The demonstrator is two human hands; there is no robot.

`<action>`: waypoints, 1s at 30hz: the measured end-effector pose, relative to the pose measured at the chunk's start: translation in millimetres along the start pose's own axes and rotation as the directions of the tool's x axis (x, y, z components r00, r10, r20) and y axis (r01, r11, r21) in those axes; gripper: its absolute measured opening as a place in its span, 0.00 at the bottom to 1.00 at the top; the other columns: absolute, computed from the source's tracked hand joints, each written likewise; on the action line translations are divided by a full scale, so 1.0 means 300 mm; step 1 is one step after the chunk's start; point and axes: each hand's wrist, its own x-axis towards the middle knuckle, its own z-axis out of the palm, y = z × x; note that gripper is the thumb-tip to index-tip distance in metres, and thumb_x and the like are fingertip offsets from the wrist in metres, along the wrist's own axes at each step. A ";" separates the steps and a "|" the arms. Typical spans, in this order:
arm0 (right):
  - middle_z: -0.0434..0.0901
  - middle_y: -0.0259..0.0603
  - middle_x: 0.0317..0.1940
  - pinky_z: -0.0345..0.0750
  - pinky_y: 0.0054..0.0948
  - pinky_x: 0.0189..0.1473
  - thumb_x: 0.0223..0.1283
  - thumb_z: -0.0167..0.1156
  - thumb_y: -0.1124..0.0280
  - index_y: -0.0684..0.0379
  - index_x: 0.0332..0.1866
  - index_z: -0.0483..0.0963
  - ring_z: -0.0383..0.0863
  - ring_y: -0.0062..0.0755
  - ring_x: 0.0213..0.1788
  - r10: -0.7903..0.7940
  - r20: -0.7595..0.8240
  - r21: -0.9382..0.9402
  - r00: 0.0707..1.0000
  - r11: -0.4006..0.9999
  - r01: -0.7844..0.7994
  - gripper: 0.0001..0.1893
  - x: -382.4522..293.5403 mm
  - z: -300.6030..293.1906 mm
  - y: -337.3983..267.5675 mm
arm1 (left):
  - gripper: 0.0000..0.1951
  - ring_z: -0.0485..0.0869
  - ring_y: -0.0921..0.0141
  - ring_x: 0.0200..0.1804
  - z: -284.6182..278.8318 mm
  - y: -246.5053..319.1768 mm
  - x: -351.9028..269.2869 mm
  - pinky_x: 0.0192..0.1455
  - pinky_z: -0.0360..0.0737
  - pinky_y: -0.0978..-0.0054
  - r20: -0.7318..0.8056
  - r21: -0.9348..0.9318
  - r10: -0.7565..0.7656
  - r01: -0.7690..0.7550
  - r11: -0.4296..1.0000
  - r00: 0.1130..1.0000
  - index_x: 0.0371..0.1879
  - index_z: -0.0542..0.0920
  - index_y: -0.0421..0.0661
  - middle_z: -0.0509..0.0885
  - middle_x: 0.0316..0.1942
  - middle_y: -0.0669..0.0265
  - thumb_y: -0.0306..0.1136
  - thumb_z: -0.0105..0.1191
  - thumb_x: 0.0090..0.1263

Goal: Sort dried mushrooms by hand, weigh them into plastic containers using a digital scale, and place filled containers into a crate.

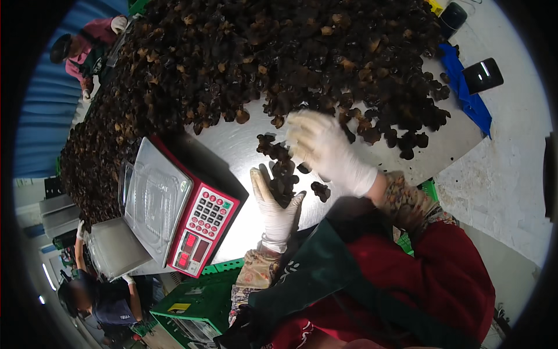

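My left hand (275, 218), in a white glove, rests on the metal tabletop (235, 148) with thumb and fingers spread. A small cluster of dark wood ear mushrooms (283, 174) lies between them, loosely bordered rather than gripped. My right hand (329, 152), also gloved, is motion-blurred just right of the cluster, at the near edge of the large mushroom heap (261, 56). Its fingers are stretched out; nothing shows in them, though the underside is hidden. A loose mushroom piece (321, 191) lies below the right hand.
Left of my hands stands a red digital scale (205, 227) carrying a clear plastic tray (157, 196); stacked trays (115, 248) adjoin it. A green crate (192, 305) sits below. At right are a phone (483, 75) and blue cloth (466, 91). Two co-workers (93, 48) are at left.
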 end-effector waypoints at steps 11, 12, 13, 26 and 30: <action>0.67 0.50 0.66 0.53 0.47 0.75 0.72 0.41 0.45 0.65 0.63 0.69 0.62 0.48 0.71 -0.066 0.388 -0.009 0.919 0.997 0.075 0.32 -0.145 0.161 -0.190 | 0.45 0.58 0.52 0.74 -0.082 -0.042 0.008 0.74 0.61 0.59 0.114 0.836 0.316 -0.263 0.481 0.942 0.74 0.48 0.35 0.52 0.74 0.45 0.26 0.63 0.61; 0.68 0.50 0.65 0.58 0.45 0.72 0.72 0.44 0.48 0.63 0.62 0.70 0.65 0.46 0.69 -0.171 0.337 0.162 0.926 0.979 0.122 0.29 -0.147 0.169 -0.167 | 0.40 0.58 0.49 0.74 -0.072 -0.042 0.009 0.75 0.57 0.57 0.065 0.749 0.287 -0.237 0.619 0.956 0.73 0.51 0.33 0.56 0.73 0.43 0.30 0.59 0.65; 0.69 0.48 0.65 0.61 0.44 0.70 0.71 0.48 0.51 0.61 0.61 0.71 0.67 0.45 0.67 -0.198 0.323 0.096 0.925 0.980 0.176 0.25 -0.130 0.141 -0.168 | 0.45 0.58 0.48 0.74 -0.079 -0.045 0.015 0.75 0.57 0.58 0.080 0.776 0.298 -0.248 0.580 0.951 0.73 0.49 0.34 0.55 0.73 0.42 0.30 0.64 0.61; 0.53 0.52 0.76 0.41 0.61 0.74 0.71 0.38 0.43 0.54 0.73 0.60 0.48 0.47 0.78 0.237 0.257 -0.584 0.937 0.811 -0.045 0.33 -0.046 0.112 -0.007 | 0.55 0.63 0.59 0.70 -0.030 -0.014 -0.011 0.69 0.68 0.65 -0.008 0.195 0.026 -0.024 0.981 1.000 0.76 0.44 0.43 0.56 0.73 0.52 0.20 0.69 0.52; 0.70 0.51 0.63 0.59 0.49 0.71 0.70 0.45 0.45 0.60 0.60 0.71 0.66 0.43 0.69 -0.248 0.375 0.059 0.893 0.968 0.244 0.29 -0.072 0.140 -0.170 | 0.50 0.56 0.53 0.75 -0.090 -0.032 0.004 0.76 0.55 0.61 0.065 0.765 0.258 -0.214 0.607 0.964 0.75 0.46 0.40 0.54 0.75 0.49 0.28 0.67 0.58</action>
